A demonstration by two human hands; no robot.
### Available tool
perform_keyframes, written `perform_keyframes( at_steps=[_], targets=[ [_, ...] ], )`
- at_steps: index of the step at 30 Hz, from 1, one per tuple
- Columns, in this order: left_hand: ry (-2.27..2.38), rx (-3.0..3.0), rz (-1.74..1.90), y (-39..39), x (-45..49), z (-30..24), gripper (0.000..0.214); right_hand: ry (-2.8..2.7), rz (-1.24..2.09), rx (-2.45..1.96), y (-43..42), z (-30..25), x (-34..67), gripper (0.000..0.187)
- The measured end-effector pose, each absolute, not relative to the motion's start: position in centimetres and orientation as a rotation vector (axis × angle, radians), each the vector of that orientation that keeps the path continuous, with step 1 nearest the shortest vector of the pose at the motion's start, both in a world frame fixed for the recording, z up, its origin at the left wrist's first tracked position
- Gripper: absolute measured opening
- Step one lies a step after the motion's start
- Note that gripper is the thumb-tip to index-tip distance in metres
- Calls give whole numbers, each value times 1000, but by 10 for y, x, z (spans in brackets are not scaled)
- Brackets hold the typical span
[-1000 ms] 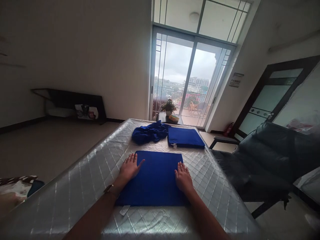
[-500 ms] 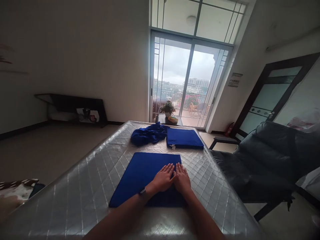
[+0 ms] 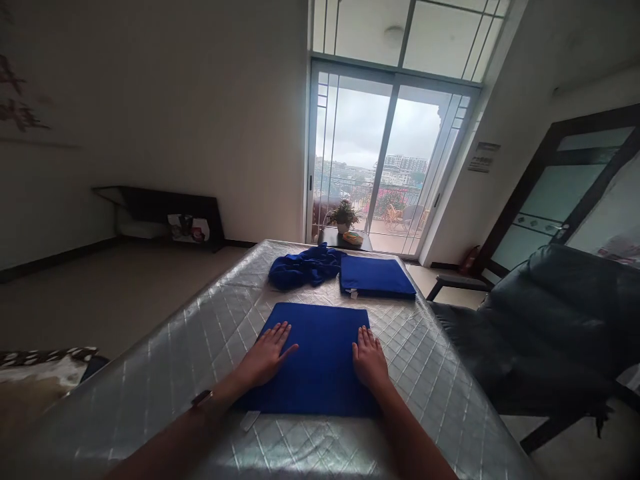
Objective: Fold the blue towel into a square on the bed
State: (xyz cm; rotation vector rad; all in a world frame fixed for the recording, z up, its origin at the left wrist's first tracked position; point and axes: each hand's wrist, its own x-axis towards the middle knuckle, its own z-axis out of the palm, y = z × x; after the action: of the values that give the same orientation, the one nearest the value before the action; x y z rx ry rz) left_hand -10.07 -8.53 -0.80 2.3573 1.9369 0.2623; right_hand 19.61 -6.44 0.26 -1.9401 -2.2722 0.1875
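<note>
A folded blue cloth lies flat on a plastic-wrapped quilted mattress in front of me. My left hand rests flat on its left part, fingers spread and open. On the cloth's right edge my right hand presses flat, fingers stretched out. A small white tag sticks out at the cloth's near left corner. Neither hand holds anything.
Farther back on the mattress sit a crumpled blue cloth and a neatly folded blue cloth. A dark leather chair stands close on the right. A potted plant stands before the glass balcony door.
My left hand, which lay beside the right hand half a second ago, has slid leftward across the cloth. The right hand has stayed at the right edge.
</note>
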Motion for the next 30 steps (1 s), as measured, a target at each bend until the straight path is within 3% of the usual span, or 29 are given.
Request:
perform_keyframes(
  at_steps=[21, 30],
  targets=[
    [2079, 2351, 330, -93, -111, -13, 76, -2312, 10, -1887, -78, 17, 194, 57],
    [2083, 2362, 291, -91, -111, -16, 79, -2300, 251, -1946, -121, 17, 200, 61]
  ],
)
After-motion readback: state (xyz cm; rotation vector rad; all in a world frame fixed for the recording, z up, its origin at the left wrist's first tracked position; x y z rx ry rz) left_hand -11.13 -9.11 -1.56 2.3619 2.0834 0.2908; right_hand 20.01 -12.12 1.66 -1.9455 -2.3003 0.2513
